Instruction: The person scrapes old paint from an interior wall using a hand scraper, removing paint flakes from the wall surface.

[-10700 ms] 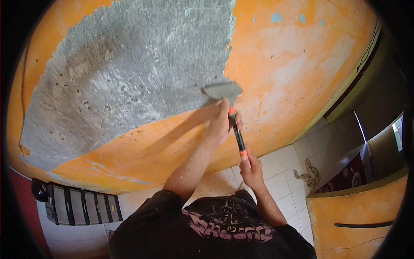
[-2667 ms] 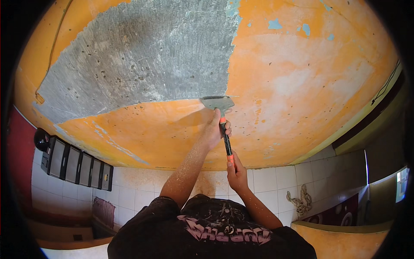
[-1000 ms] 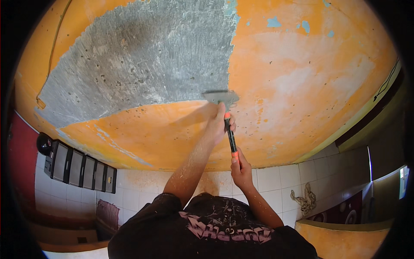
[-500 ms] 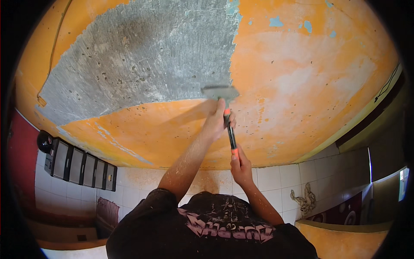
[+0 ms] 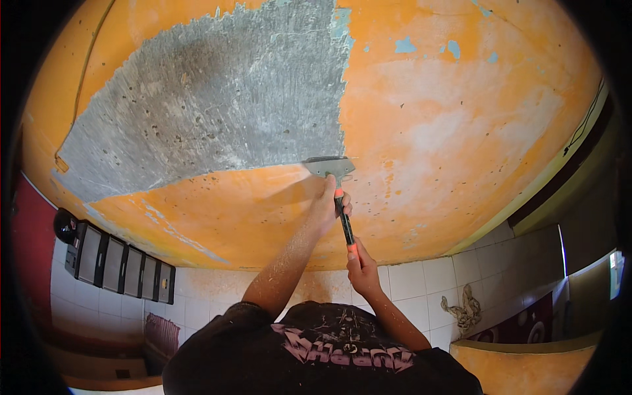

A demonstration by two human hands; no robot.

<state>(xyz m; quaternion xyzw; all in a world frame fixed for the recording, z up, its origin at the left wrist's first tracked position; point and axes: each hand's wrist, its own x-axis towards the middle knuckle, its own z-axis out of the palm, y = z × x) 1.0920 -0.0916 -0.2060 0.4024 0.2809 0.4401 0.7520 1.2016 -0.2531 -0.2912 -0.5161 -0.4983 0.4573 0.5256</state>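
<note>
Both my hands grip a long-handled scraper [image 5: 327, 167] with a wide grey metal head and a black and orange handle. My left hand [image 5: 326, 204] is wrapped round the upper handle just below the head, its thumb laid up toward the blade. Lower down, my right hand [image 5: 364, 268] closes round the orange end of the handle. The blade lies against the orange painted wall [image 5: 447, 151], at the lower right corner of a large bare grey patch [image 5: 217, 99] with a ragged edge. Pale flecks dust my forearms.
A black drawer unit [image 5: 123, 255] with grey fronts stands at the left on white floor tiles [image 5: 421, 280], a round black object [image 5: 66, 226] beside it. A crumpled cloth [image 5: 465, 309] lies at the right. A cable [image 5: 85, 72] runs along the wall's left side.
The scraper and both hands have moved slightly lower and left in the picture. The head was blurred and now appears sharp at the patch's lower corner. The wall has shifted in view too.
</note>
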